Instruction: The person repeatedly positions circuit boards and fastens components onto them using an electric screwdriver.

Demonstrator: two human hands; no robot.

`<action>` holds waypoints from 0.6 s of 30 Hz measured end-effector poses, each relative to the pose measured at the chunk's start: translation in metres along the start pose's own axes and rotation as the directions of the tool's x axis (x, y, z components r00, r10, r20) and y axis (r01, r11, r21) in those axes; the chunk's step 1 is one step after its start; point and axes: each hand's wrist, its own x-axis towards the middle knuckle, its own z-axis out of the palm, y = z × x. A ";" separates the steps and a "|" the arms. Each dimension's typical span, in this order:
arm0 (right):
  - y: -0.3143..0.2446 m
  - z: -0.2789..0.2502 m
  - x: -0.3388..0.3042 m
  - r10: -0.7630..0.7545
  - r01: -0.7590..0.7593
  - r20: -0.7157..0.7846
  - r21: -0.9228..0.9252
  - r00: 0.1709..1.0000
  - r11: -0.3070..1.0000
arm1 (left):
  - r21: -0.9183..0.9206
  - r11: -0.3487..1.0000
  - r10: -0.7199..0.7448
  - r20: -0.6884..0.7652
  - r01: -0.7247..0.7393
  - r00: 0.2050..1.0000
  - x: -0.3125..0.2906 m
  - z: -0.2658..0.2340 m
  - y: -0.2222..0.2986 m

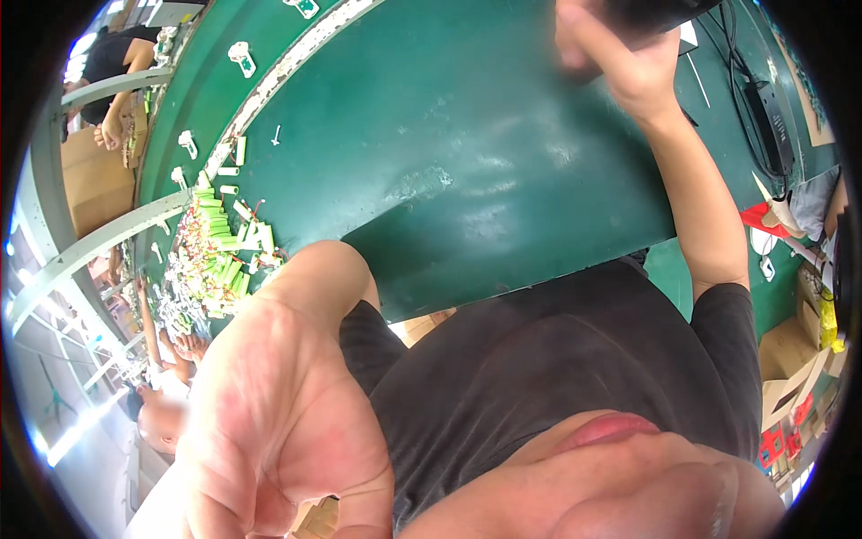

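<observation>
Left hand (292, 418) was close up, partly cropped, opening and hold undeterminable, right hand (639, 79) curled around dark object (660, 13), green cylinders (215, 225) lay heaped on surface (485, 135)

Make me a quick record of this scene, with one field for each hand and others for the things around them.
Left hand: left hand close to the camera, cut off below; grip unclear
Right hand: right hand holding a black object, cut off above
Surface: green table
Table's left: heap of green cylinders, red wires among them
Beyond the pale curved rail: scattered white pieces
Far right: black box with cables
</observation>
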 end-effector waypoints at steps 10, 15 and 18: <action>-0.003 0.000 -0.001 -0.018 0.019 0.030 -0.042 0.999 0.999 | 0.072 0.997 0.036 -0.004 -0.035 0.999 -0.007 0.000 0.001; 0.038 0.001 0.020 -0.232 0.195 0.036 0.430 0.972 0.881 | 0.269 0.941 0.260 -0.192 -0.204 0.947 0.005 0.008 -0.019; 0.011 0.006 0.009 -0.299 0.242 0.125 0.344 0.946 0.907 | 0.254 0.955 0.150 0.031 -0.153 0.988 -0.001 -0.002 -0.003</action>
